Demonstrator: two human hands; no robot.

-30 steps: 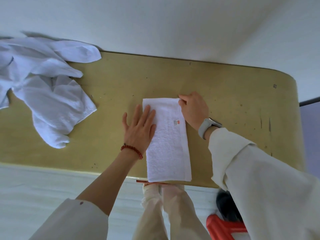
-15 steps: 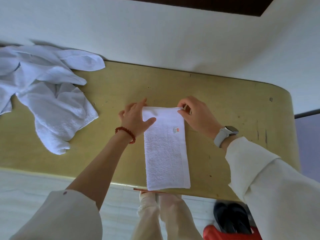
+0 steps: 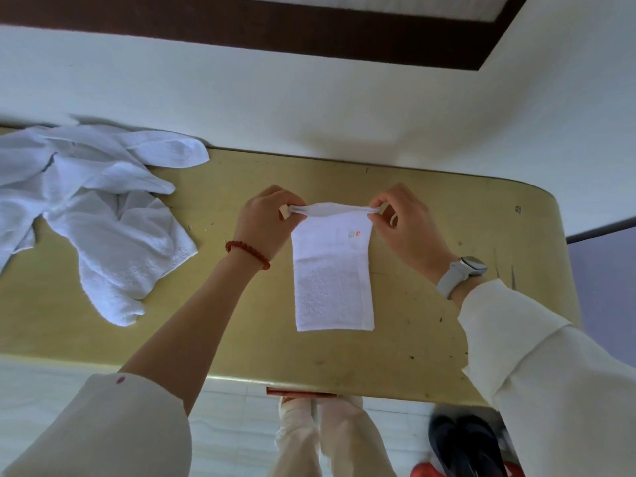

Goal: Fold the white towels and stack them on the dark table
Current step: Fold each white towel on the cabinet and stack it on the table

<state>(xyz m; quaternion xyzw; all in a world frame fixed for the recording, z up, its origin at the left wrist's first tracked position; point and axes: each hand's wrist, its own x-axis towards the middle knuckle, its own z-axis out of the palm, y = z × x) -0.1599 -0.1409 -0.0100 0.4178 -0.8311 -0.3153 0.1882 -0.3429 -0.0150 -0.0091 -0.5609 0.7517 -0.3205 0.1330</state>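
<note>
A white towel [image 3: 333, 287], folded into a narrow strip with a small red logo, lies lengthwise on the yellow table [image 3: 430, 339]. My left hand [image 3: 265, 222] pinches its far left corner and my right hand [image 3: 402, 225] pinches its far right corner. The far edge is lifted off the table between them, while the near part still lies flat. A heap of unfolded white towels [image 3: 89, 208] lies at the table's left end.
A white wall [image 3: 309, 108] rises right behind the table, with a dark brown band [image 3: 275, 29] across the top of the view. Below the near table edge are my legs, dark shoes [image 3: 464, 442] and something red [image 3: 426, 471] on the tiled floor.
My left hand left the towel's flat surface and took hold of the far left corner. Both hands have now raised the far edge off the table. The view tilted upward.
</note>
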